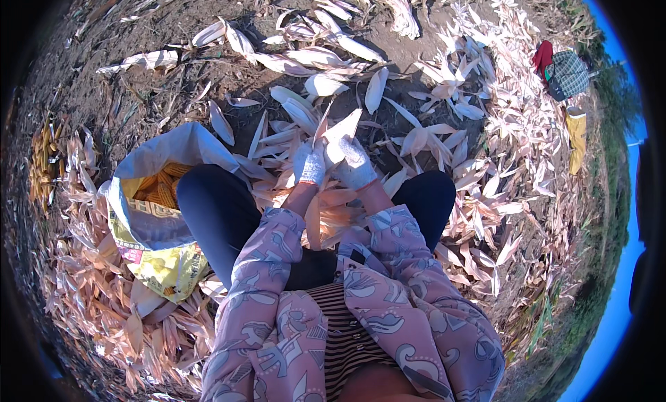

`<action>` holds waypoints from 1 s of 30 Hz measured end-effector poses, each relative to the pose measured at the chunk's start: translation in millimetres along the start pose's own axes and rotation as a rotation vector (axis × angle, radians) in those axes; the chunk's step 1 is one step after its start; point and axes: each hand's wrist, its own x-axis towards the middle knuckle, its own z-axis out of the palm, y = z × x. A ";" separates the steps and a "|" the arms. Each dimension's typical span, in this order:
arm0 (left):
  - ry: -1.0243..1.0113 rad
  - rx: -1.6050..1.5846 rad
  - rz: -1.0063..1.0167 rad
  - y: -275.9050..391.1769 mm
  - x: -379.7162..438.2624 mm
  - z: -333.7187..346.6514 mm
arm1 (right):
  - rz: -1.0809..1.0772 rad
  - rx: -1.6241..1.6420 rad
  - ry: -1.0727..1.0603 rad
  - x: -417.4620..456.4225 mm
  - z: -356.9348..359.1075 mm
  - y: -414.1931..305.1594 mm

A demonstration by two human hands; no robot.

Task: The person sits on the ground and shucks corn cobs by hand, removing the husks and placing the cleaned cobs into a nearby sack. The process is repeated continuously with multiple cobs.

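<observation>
Both my hands wear pale knitted gloves and meet in front of my bent knees. My right hand grips a bright, sunlit husked ear of corn, its pointed tip facing away from me; glare hides its detail. Close beside it, my left hand is closed on a narrow strip of dry husk. Loose husks lie beneath my wrists and between my legs. Just beyond my hands, several ears still in their husks rest on the soil.
By my left knee an open woven sack holds bare yellow corn cobs. More cobs lie at the far left. Unhusked ears are strewn ahead. A husk heap stretches right, near a checked cloth item and a yellow sack.
</observation>
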 end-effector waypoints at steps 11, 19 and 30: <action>0.193 0.262 0.449 -34.1 10.5 4.4 | -0.144 -0.503 0.429 -6.3 34.5 22.9; 0.060 -0.930 -0.239 -5.2 23.0 -3.7 | -0.057 0.089 0.329 -4.4 19.3 7.6; -0.440 -0.910 -0.589 49.2 -24.3 -2.9 | -0.413 -0.200 1.002 20.6 -56.0 -41.6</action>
